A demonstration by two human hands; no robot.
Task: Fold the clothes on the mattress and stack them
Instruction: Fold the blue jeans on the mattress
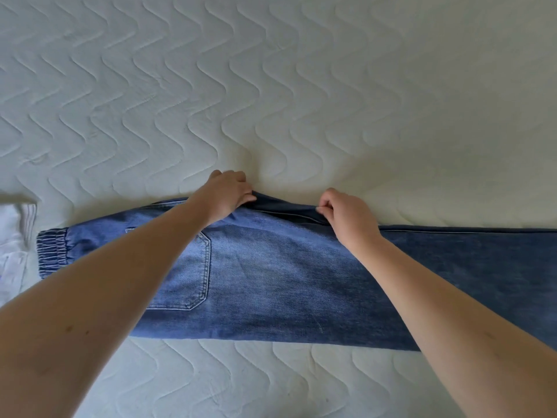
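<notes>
Both hands are on the far edge of the blue jeans [271, 276], which lie flat across the white quilted mattress [271, 86], waistband to the left, legs running off to the right. The left hand [224, 196] has its fingers curled in, thumb and fingertips nipping a raised fold of denim at the crotch seam. The right hand [346, 215] mirrors it just beside, fingers bunched tight together, pinching the same ridge of cloth between thumb and forefinger. The denim between the two hands is lifted into a small crest. A stitched back pocket [184, 273] faces up, partly under the left forearm, and the elastic waistband [52, 253] sits gathered at the left end. A white garment [13, 236] lies just beyond it at the frame's edge. No label or lettering is readable anywhere on the jeans.
</notes>
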